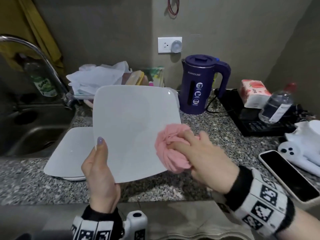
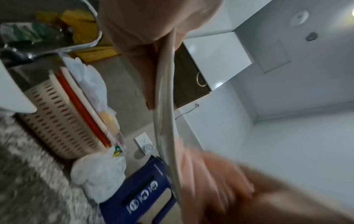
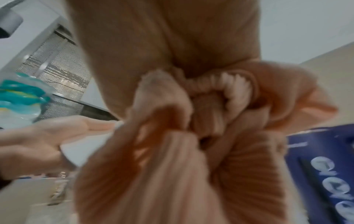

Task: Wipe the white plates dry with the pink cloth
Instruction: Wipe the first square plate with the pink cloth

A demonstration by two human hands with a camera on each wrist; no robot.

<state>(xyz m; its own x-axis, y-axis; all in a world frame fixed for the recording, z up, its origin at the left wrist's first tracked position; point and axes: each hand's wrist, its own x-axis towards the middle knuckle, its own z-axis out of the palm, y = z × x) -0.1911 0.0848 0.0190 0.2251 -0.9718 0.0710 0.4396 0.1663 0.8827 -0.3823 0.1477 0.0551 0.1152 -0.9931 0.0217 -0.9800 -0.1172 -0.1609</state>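
A square white plate [image 1: 131, 129] is held tilted above the counter. My left hand [image 1: 99, 168] grips its lower left edge, thumb on the face; the left wrist view shows the plate edge-on [image 2: 164, 106] pinched between thumb and fingers. My right hand [image 1: 200, 156] clutches the bunched pink cloth [image 1: 170, 146] and presses it against the plate's lower right edge. The right wrist view is filled by the pink cloth [image 3: 191, 136]. More white plates [image 1: 69, 156] lie stacked flat on the counter under the held one.
A steel sink [image 1: 32, 129] with a tap is at left. Behind stand a blue kettle [image 1: 199, 84], plastic bags [image 1: 97, 77] and a tissue pack [image 1: 252, 92]. At right lie a clear bottle [image 1: 277, 104], a black phone [image 1: 290, 175] and a white cloth [image 1: 306, 146].
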